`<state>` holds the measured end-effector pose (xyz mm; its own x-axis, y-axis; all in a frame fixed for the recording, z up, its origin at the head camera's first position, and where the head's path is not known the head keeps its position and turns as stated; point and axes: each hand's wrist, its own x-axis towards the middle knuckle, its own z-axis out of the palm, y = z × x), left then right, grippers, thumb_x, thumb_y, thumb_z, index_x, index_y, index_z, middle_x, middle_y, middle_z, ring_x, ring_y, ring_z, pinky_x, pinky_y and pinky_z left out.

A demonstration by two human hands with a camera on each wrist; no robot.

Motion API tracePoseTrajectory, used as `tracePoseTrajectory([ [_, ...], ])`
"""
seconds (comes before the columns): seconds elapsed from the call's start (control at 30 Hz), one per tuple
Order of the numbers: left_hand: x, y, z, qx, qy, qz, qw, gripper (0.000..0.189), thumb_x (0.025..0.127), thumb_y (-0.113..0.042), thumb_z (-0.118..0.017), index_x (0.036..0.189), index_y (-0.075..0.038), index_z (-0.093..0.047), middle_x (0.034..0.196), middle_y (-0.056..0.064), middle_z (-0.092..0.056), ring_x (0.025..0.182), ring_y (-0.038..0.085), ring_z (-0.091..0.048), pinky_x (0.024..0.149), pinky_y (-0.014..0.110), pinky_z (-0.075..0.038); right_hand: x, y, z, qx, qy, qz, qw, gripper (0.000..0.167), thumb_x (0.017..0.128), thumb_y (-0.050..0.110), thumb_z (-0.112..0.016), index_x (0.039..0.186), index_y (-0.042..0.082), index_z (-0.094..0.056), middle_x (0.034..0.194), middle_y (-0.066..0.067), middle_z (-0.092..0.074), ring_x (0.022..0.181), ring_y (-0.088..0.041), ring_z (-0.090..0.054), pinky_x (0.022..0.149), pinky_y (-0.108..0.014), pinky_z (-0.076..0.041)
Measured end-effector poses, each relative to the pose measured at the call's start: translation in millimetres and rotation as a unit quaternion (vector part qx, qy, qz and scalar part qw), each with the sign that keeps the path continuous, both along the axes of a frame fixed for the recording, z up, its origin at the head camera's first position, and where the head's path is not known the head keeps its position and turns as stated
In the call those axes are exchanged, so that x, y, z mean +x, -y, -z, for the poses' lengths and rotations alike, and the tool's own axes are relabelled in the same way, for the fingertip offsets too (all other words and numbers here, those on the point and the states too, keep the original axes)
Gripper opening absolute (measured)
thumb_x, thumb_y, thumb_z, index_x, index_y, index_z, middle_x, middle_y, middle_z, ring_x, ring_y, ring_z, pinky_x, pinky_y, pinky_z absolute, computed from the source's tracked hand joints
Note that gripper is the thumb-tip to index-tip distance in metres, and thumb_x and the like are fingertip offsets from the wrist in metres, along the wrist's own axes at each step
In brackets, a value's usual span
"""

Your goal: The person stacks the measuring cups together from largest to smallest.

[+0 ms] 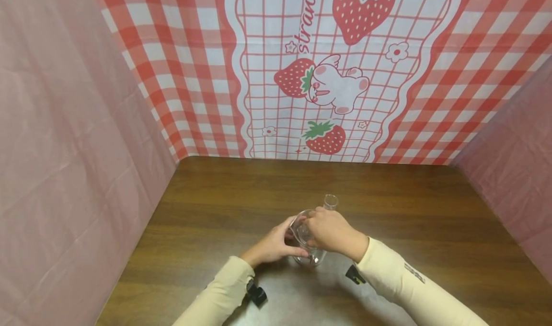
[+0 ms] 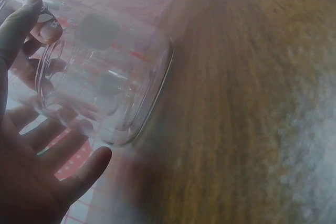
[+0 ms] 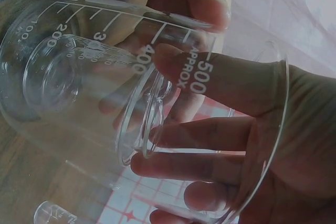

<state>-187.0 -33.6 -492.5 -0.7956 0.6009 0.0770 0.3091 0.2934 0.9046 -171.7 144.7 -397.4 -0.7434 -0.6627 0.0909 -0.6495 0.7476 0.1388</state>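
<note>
A large clear glass beaker with white markings up to 500 stands on the table before me. My left hand holds its outside, thumb on the near side and fingers round the far side. My right hand reaches down through its mouth. Inside lies smaller marked glassware, nested, with a rim showing in the right wrist view. The right thumb and fingers pinch at that inner rim. I cannot tell how many pieces are nested there.
Just beyond my right hand stands a small clear glass vessel on the brown wood-grain table. A red checked strawberry cloth hangs behind the table, with pink curtains at both sides.
</note>
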Motion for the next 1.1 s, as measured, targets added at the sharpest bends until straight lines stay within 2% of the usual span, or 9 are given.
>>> tracePoseTrajectory([
  [0.33, 0.3, 0.2, -0.5, 0.004, -0.003, 0.004, 1.0, 0.091, 0.077, -0.02, -0.083, 0.15, -0.008, -0.031, 0.151, 0.01, -0.044, 0.128, 0.027, -0.053, 0.102, 0.03, -0.05, 0.5, 0.3, 0.5, 0.005, 0.017, 0.013, 0.9998, 0.042, 0.067, 0.038, -0.085, 0.1, 0.015, -0.074, 0.105, -0.002, -0.073, 0.088, -0.022, -0.065, 0.074, -0.038, -0.06],
  [0.8, 0.8, 0.1, 0.2, 0.009, -0.002, 0.003, 0.9999, 0.09, 0.077, -0.02, -0.083, 0.15, -0.01, -0.032, 0.153, 0.008, -0.042, 0.131, 0.027, -0.051, 0.103, 0.032, -0.05, 0.1, 0.4, 4.4, -0.001, 0.014, 0.022, 0.9997, 0.044, 0.066, 0.036, -0.085, 0.104, 0.015, -0.075, 0.107, -0.002, -0.073, 0.09, -0.022, -0.065, 0.076, -0.037, -0.06],
  [1.1, 0.7, -0.3, 0.5, 0.011, -0.003, 0.002, 0.9999, 0.089, 0.077, -0.02, -0.083, 0.15, -0.01, -0.032, 0.153, 0.008, -0.042, 0.131, 0.028, -0.05, 0.103, 0.032, -0.05, 0.6, -0.3, 6.5, -0.003, -0.005, 0.017, 0.9998, 0.045, 0.066, 0.037, -0.085, 0.103, 0.014, -0.075, 0.102, -0.002, -0.073, 0.085, -0.02, -0.064, 0.073, -0.034, -0.059],
])
